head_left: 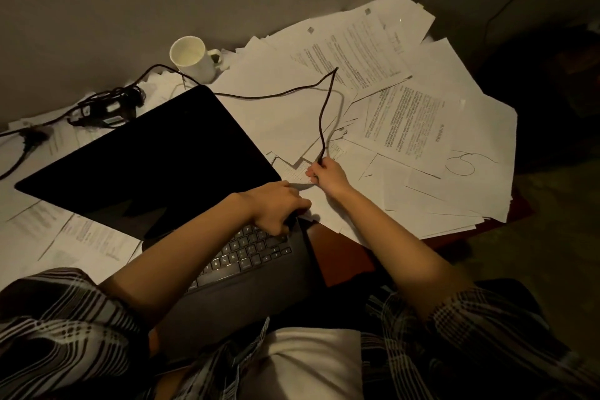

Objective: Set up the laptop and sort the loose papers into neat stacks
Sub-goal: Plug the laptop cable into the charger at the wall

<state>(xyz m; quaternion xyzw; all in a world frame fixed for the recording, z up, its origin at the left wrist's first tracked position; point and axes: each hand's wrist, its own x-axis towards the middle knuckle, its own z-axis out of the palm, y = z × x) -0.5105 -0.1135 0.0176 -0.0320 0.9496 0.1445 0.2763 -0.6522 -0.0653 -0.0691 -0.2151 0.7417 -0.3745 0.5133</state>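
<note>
Nearest: open black laptop [168,156] on paper-strewn desk, keyboard toward person, dark screen tilted back. Left hand [276,204] curled over laptop's right rear corner by hinge, steadying; grip partly hidden. Right hand [328,175] just right of that corner, pinching thin black charger cable [324,114]; plug end hidden in fist. Cable rises away, loops back left to black power brick [110,107]. Judgement: port lies left of right hand, short sideways push. Beyond: loose white printed papers [406,114] unsorted.
</note>
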